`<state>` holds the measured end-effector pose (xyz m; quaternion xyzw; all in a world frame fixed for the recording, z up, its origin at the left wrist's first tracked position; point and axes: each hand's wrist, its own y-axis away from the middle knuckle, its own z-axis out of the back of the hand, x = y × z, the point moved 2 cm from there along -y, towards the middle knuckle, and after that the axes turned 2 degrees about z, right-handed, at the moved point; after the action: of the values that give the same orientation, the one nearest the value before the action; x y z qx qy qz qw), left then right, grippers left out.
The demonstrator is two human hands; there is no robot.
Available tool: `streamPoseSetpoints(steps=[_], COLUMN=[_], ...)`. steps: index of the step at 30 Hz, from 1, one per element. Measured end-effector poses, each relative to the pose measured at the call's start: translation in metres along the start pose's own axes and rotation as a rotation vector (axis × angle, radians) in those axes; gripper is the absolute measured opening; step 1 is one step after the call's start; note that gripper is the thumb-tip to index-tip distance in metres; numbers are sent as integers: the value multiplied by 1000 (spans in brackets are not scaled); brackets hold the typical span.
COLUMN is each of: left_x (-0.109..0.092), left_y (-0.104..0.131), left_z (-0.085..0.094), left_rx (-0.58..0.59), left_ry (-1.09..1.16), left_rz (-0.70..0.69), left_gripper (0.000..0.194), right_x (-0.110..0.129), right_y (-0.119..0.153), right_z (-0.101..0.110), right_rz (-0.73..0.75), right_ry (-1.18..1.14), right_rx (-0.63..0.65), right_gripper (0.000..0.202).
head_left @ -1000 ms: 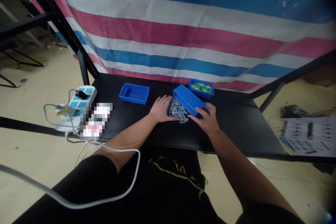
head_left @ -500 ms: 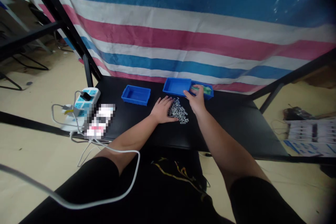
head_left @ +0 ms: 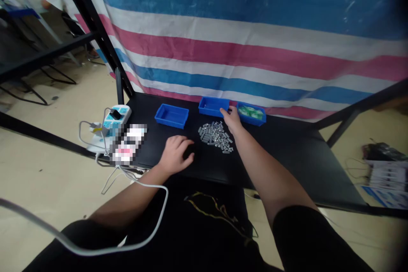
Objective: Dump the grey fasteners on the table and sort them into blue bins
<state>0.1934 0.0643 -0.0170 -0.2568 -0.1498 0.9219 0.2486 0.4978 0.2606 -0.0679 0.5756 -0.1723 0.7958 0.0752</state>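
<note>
My right hand (head_left: 232,120) grips the right end of the middle blue tray (head_left: 214,111), with the fingers at its rim. Beside that tray, a second blue tray (head_left: 251,122) holds green and white pieces that I cannot make out. Small silvery metal cylinders (head_left: 216,135) lie loose in a pile in front of the middle tray. My left hand (head_left: 176,153) hovers over or rests on the table left of the pile, fingers loosely bent and thumb apart, with nothing visible in it. Behind it stands a third blue tray (head_left: 171,119) with nothing seen inside.
A white power strip (head_left: 119,114) with plugs and cables sits at the left end of the black table (head_left: 287,157), next to a blurred-out item (head_left: 129,144). A white cable (head_left: 159,221) loops across my left arm. Striped sheeting (head_left: 223,51) hangs behind the table.
My left hand has left the metal pile and drawn back leftward, towards me. The middle tray has shifted left, apart from the right tray, with my right hand at its end.
</note>
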Motion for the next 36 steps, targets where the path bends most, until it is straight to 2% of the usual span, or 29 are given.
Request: streamPoseSetpoints(steps=[4,7,10,15,22,30,36], left_x=[43,70,89,110,112,109,109], left_y=[59,91,109,120,114,108,109], left_z=[54,89,106,104,99,100,100], left_rx=[-148,-204,-144,-77,-38,-15,-15], left_ry=[-185,-319,-419,-445,-406,-411,-400], left_rz=[210,335,370,384,381,413,404], left_gripper=[30,34,43,54,54,60,60], right_x=[-5,-3,4,12,-4,-18,-24], right_y=[5,15,31,60,86,97,96], right_z=[6,14,30,64,98,107,104], right_rz=[-77,16,184,407,463,416,404], right_ry=[65,42,80,172,188,197,208], right_rx=[-34,10,8,-15,-186,-257,-237], right_gripper=[64,68,68,50,39,38,38])
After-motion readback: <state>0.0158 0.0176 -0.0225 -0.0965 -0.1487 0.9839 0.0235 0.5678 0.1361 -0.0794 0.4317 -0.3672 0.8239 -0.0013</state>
